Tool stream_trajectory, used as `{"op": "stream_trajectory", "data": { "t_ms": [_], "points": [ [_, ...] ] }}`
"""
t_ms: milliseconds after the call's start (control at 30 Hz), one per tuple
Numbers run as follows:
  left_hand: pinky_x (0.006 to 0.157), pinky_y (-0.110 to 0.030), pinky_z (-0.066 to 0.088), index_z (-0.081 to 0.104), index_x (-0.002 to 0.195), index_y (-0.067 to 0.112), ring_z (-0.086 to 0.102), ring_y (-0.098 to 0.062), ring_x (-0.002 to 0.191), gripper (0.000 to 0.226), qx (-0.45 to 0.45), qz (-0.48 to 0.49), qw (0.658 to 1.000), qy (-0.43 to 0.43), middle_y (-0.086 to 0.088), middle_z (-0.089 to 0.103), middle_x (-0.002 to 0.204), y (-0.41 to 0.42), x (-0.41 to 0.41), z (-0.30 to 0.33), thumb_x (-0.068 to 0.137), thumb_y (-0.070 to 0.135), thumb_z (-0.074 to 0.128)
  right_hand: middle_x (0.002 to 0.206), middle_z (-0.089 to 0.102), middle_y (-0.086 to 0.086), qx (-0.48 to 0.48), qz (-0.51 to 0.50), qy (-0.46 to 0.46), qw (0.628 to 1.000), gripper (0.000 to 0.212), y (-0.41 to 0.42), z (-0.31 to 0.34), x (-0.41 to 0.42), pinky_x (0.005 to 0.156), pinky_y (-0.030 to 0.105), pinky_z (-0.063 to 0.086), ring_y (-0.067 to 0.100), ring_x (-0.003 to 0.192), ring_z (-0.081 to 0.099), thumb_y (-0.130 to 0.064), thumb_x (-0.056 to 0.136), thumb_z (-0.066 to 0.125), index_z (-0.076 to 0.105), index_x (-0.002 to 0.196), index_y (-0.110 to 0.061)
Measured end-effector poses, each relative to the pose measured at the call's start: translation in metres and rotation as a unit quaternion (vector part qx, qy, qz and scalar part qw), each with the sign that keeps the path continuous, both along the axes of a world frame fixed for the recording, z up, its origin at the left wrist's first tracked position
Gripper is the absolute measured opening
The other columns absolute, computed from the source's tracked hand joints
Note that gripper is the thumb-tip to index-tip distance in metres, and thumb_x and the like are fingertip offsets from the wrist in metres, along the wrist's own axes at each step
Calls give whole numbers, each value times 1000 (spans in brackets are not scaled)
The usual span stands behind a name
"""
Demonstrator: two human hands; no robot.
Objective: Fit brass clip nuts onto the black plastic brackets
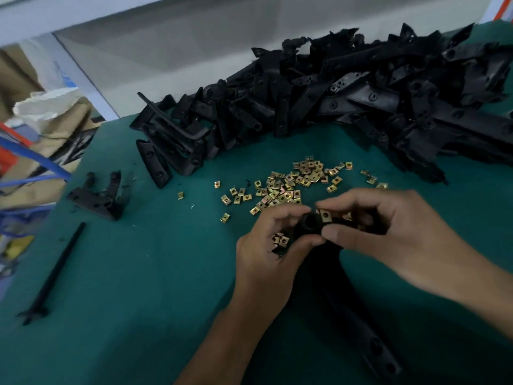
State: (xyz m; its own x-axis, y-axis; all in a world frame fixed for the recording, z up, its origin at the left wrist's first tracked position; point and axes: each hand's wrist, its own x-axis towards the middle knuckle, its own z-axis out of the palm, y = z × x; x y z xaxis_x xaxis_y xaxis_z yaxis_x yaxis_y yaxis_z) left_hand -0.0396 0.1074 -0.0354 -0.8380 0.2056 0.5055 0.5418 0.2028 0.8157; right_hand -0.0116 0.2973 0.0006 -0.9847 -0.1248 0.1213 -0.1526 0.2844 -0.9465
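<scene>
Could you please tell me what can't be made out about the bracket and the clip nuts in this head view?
- Bracket near end: hidden between both hands, so how far the clip nut is seated is unclear.
- Left hand: spare nuts in the palm, count hidden by its fingers.
- Right hand: what lies behind its fingers is hidden.
- Bracket pile: blurred, and cut off by the right edge.
</scene>
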Motion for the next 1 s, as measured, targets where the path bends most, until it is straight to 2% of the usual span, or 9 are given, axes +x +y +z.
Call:
{"op": "stream_trajectory", "data": {
  "t_ms": [133, 200, 433, 500, 600, 733, 833, 900, 1000],
  "points": [
    [85, -4, 44, 58, 108, 45, 63, 10, 99, 31, 0, 39, 999, 27, 36, 63, 109, 0, 2, -3, 83, 33, 72, 109, 74, -11, -13, 30, 49, 998, 37, 2, -6, 2, 84, 12, 49, 7, 102, 69, -39, 82, 79, 72, 118, -34],
    [86, -4, 44, 56, 111, 40, 63, 10, 101, 33, -2, 51, 998, 45, 37, 62, 110, 1, 2, -4, 83, 33, 72, 111, 72, -11, 35, 18, 92, 995, 41, 3, -10, 1, 87, 16, 49, 16, 107, 67, -41, 83, 79, 70, 123, -33],
    [87, -4, 44, 55, 113, 44, 62, 12, 102, 35, -8, 50, 996, 73, 36, 61, 110, 1, 3, -4, 85, 31, 71, 97, 70, -21, 112, -4, 175, 978, 33, 3, -7, -1, 80, 18, 44, 14, 92, 64, -44, 83, 74, 72, 112, -30],
    [86, -4, 45, 56, 105, 45, 63, 10, 101, 28, -7, 43, 997, 57, 33, 64, 108, 1, 3, -5, 84, 33, 71, 93, 69, -19, 124, 3, 184, 975, 32, 5, -7, -2, 79, 19, 43, 14, 89, 61, -44, 84, 74, 73, 111, -28],
    [85, -5, 45, 56, 106, 45, 65, 6, 98, 29, -5, 38, 998, 55, 30, 65, 105, 0, 3, -8, 85, 33, 72, 89, 68, -15, 141, 12, 188, 972, 32, 8, -7, -5, 76, 21, 41, 14, 86, 58, -45, 84, 74, 73, 110, -27],
    [84, -6, 45, 54, 112, 49, 64, 5, 98, 32, 4, 25, 998, 55, 32, 63, 108, 2, 4, -8, 87, 38, 71, 92, 69, -16, 122, 18, 193, 973, 32, 9, -11, -7, 77, 25, 44, 15, 87, 60, -47, 84, 73, 72, 112, -31],
    [83, -7, 45, 53, 113, 54, 63, 3, 97, 35, 41, 46, 997, 48, 30, 64, 105, 1, 0, -10, 87, 37, 69, 99, 68, -18, 101, -17, 181, 978, 47, 15, -19, -6, 79, 23, 45, 16, 89, 60, -56, 79, 75, 65, 123, -42],
    [84, -12, 47, 54, 109, 54, 64, -2, 95, 33, 76, 72, 994, 31, 25, 65, 101, -2, -4, -12, 86, 37, 70, 93, 66, -17, 72, -46, 169, 982, 53, 22, -22, -8, 75, 24, 41, 14, 80, 52, -61, 76, 76, 63, 124, -44],
    [84, -13, 47, 55, 107, 53, 64, -3, 94, 32, 93, 94, 991, 34, 23, 65, 99, -7, -10, -12, 85, 36, 69, 96, 72, -10, 42, -65, 184, 980, 37, 30, -23, -12, 71, 38, 41, 21, 76, 47, -50, 82, 75, 67, 117, -40]
  ]
}}
